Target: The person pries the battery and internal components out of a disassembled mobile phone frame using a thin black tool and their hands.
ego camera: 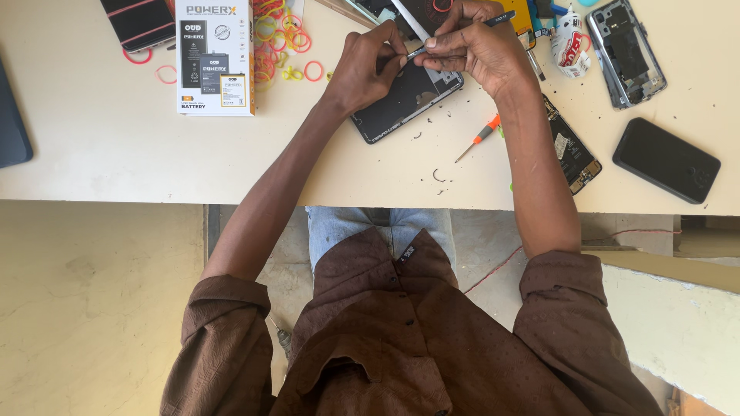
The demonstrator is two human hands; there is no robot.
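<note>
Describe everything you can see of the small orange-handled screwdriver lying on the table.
The small screwdriver has a short orange handle with a pale band and a thin metal shaft ending in a fine tip. It lies flat and slanted on the cream table, handle toward the upper right, tip toward the lower left. It rests free beside the person's right forearm; whether the handle touches the arm cannot be told. Neither hand holds it. Dark scraps lie scattered near its tip.

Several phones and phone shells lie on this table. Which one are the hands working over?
The dark opened phone beneath both hands, near the table's middle. The bare frame, black phone and circuit-showing one lie untouched further right.
</note>
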